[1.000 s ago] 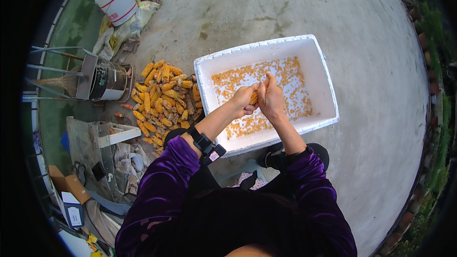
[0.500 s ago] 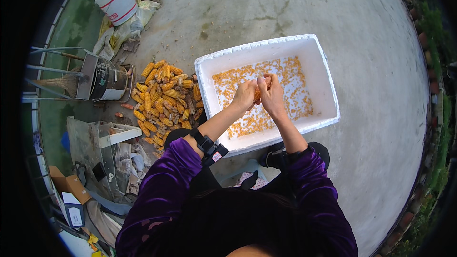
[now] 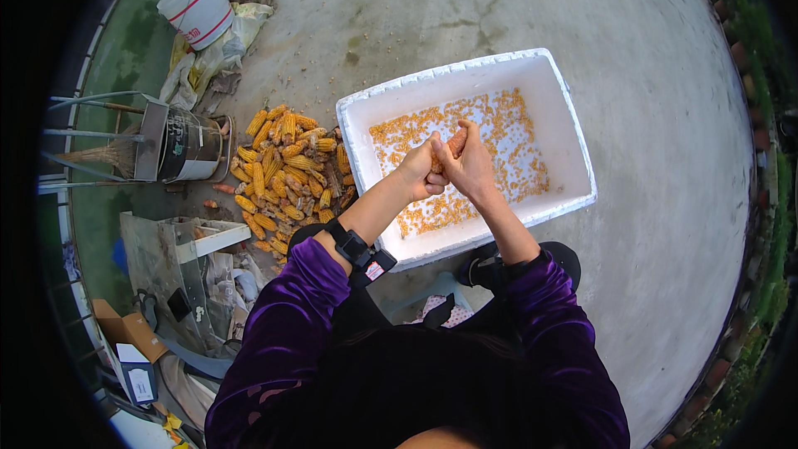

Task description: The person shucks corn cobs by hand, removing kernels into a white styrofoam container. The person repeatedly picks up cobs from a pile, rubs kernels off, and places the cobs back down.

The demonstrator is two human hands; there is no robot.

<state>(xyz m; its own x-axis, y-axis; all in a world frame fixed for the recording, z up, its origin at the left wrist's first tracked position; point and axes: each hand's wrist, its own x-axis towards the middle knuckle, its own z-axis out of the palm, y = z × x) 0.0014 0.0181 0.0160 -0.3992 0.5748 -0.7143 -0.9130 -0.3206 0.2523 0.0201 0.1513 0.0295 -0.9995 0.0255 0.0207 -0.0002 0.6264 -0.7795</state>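
Note:
Both hands are closed round a corn cob (image 3: 456,140), largely reddish along its exposed part, above a white foam box (image 3: 562,128). My left hand (image 3: 422,168) grips the cob's lower end, its thumb pointing up; my right hand (image 3: 472,165) wraps the upper part from the right. Loose yellow kernels (image 3: 517,168) are scattered over the box's floor beneath them. A pile of yellow corn cobs (image 3: 283,168) lies just left of the box.
Farther left are a striped white bucket (image 3: 194,4), plastic sacks (image 3: 239,37), a dark metal pail (image 3: 187,145), a broom (image 3: 104,155), an old panel (image 3: 154,258) and a cardboard box (image 3: 137,333). My feet and a small stool (image 3: 436,308) are below the foam box.
My hands have shifted their grip round the cob, which now shows more reddish surface between my fingers. The whole view has moved slightly.

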